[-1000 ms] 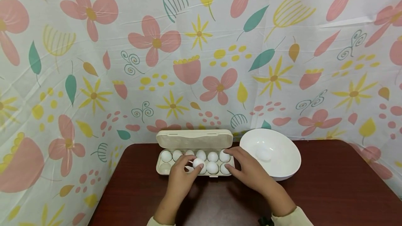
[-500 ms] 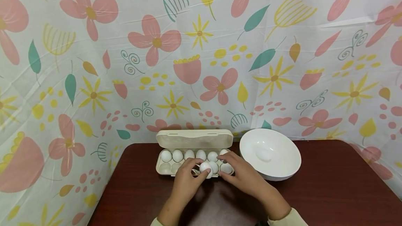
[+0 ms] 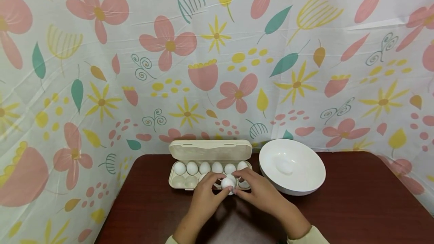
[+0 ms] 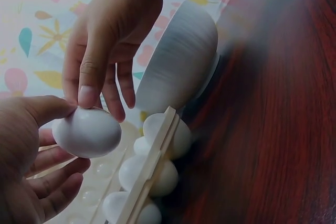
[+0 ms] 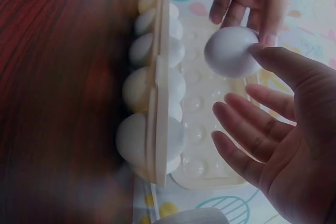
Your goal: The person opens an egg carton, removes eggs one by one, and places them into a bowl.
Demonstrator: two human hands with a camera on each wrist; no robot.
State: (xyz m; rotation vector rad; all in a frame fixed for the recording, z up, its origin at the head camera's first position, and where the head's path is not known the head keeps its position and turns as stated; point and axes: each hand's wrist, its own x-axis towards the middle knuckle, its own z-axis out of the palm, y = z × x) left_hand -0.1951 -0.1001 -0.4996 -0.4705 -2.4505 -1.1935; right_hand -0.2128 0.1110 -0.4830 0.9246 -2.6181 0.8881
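Between thumb and fingers, my left hand pinches a white egg just in front of the egg carton. My right hand meets it from the other side. In the right wrist view, the right thumb touches the egg, while the fingers are spread, slightly bent and apart from it. The cream carton stands with its lid up. White eggs fill its back row; part of the front row is hidden behind the hands, and bare cups show at its left end.
To the right of the carton is a white bowl with one egg lying in it. Both stand on a dark red-brown table. A floral cloth hangs right behind the table's back edge.
My left hand has moved right and nearer with the egg. The right hand has shifted left from the carton's right end, and its thumb now touches the egg.
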